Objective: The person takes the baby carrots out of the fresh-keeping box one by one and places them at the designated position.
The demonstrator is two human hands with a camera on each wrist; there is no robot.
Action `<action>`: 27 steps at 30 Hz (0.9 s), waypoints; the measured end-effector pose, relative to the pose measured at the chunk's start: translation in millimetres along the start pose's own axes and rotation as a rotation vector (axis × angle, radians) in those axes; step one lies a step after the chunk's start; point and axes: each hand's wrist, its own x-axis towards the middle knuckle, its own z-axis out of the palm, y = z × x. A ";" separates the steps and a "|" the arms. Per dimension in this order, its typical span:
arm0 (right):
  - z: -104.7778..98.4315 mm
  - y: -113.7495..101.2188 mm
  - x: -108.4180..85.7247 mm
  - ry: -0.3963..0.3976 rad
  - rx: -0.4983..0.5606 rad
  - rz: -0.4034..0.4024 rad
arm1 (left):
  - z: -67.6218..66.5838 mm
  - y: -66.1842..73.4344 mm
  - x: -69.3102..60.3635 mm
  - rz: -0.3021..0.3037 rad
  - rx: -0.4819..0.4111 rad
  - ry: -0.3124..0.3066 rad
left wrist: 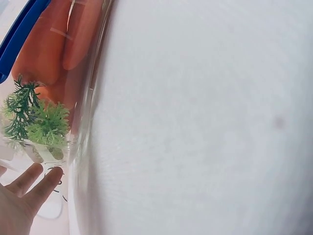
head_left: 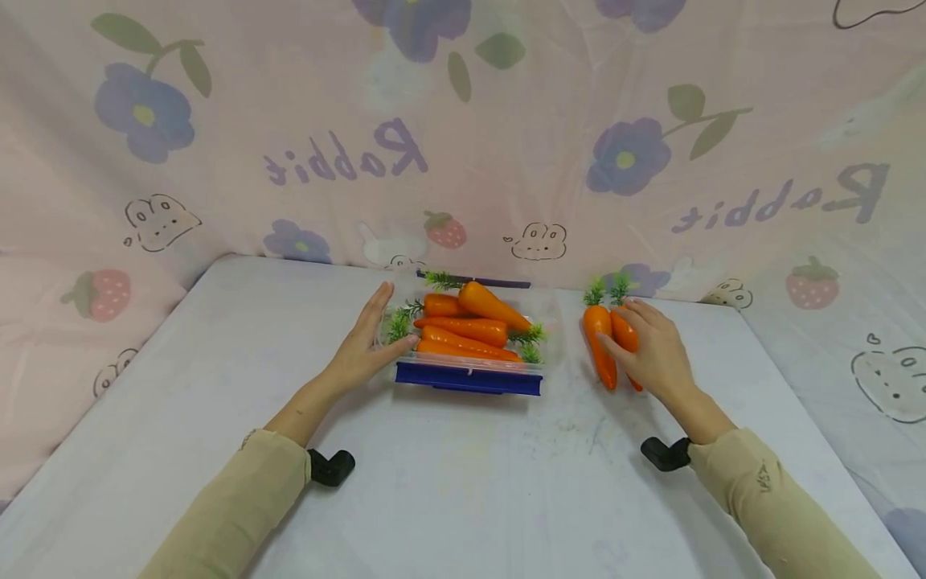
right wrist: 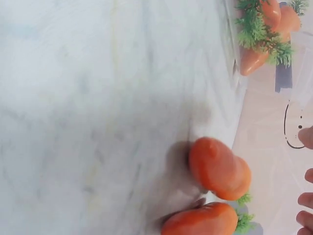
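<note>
A clear plastic box with blue clasps (head_left: 469,379) holds several orange toy carrots (head_left: 463,328) with green tops. My left hand (head_left: 362,347) is at the box's left side, fingers extended; in the left wrist view the hand (left wrist: 23,198) shows spread fingers beside the green tops (left wrist: 48,126). Right of the box, two more carrots lie side by side, one on the left (head_left: 599,346) and one on the right (head_left: 624,330). My right hand (head_left: 654,350) is over the right one and partly hides it. The right wrist view shows fingertips (right wrist: 305,200) apart from the carrots (right wrist: 215,166).
Both carrots and box stand near the back edge of the white table (head_left: 463,490). Behind it hangs a pink cloth (head_left: 492,169) with flowers, rabbits and strawberries. Black wrist mounts (head_left: 331,468) jut out by both sleeves.
</note>
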 end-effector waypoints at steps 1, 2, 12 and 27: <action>0.5 -1.5 0.8 0.001 0.002 -0.002 | -0.1 -0.1 0.2 0.001 0.000 0.001; 1.2 -2.5 1.4 0.003 0.006 -0.006 | -0.2 -0.2 0.3 0.004 0.001 0.003; 6.0 -15.4 10.1 0.016 0.056 -0.039 | 0.6 -2.4 0.7 0.014 -0.006 0.009; 9.7 -29.9 16.5 -0.020 0.096 -0.023 | 1.3 -1.7 0.9 0.025 -0.004 0.006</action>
